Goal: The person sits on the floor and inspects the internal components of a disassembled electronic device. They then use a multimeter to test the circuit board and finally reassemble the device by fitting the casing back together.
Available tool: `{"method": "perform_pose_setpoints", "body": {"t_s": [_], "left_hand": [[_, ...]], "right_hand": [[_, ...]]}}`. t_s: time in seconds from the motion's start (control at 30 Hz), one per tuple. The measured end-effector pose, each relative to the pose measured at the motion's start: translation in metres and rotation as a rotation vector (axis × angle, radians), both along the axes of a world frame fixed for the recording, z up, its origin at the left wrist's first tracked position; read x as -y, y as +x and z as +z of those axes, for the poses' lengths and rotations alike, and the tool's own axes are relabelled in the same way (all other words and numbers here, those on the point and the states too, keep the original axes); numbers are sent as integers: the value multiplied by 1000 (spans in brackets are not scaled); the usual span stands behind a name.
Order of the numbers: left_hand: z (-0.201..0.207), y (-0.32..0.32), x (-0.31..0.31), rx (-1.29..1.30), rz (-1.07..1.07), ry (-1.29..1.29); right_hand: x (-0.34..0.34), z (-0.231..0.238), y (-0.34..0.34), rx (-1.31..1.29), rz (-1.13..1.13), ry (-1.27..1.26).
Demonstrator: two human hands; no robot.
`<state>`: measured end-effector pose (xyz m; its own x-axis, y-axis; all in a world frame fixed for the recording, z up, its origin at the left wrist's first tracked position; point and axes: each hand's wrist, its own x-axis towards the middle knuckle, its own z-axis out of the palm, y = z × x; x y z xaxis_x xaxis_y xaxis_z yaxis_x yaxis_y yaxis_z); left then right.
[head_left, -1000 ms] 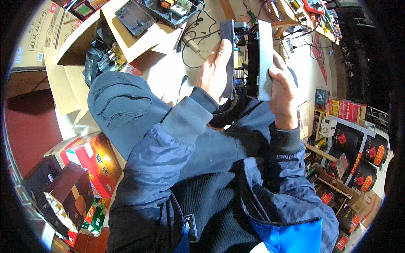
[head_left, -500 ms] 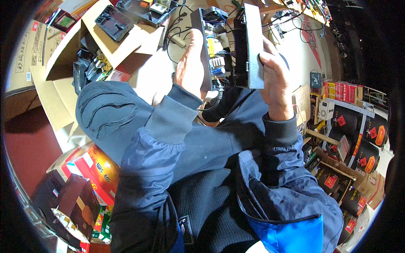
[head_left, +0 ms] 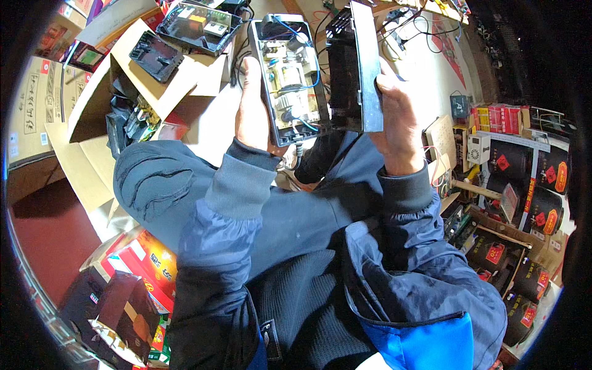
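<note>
My left hand (head_left: 251, 111) grips the black housing of an opened power adapter (head_left: 288, 80), its thumb along the left side. Inside sits a circuit board with a yellow transformer, capacitors, metal heat sinks and blue wires. A cable leaves the housing at its lower end. My right hand (head_left: 399, 117) holds the adapter's black cover (head_left: 364, 68) upright, inner side toward the board, with the thumb against its outer edge. Housing and cover are apart, with a gap between them. The fingers behind both pieces are mostly hidden.
An open cardboard box (head_left: 80, 148) holding black scrap parts stands at left. On its flap lies an empty black case half (head_left: 155, 57), beside another opened case (head_left: 200, 28). Black cables lie on the floor ahead. Gift boxes (head_left: 145, 265) stand lower left; dark packages (head_left: 509, 163) stack at right.
My left hand has moved left and turned the housing, so the circuit board now faces up. The gap to the cover has widened, and the cover has shifted slightly left.
</note>
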<state>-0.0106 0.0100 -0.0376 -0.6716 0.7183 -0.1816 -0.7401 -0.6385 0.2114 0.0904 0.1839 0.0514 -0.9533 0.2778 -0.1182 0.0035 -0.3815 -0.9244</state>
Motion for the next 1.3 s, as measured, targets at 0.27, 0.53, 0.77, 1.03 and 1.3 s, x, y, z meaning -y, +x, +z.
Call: {"method": "perform_pose_setpoints", "body": {"t_s": [0.27,0.53,0.77,1.03,1.3], "left_hand": [[-3,-5,6,-28,-69,182],[12,7,0,-9,32,-15],[26,16,-3,-97,104,-214],[17,18,-3,-198,87,-327],[9,18,-3,-244,23,-260]], "right_hand": [[3,4,-4,-55,44,-30],[11,11,-4,0,-133,226],[19,12,-5,37,-106,432],[32,14,-6,39,-103,493],[40,12,-6,121,-61,520]]}}
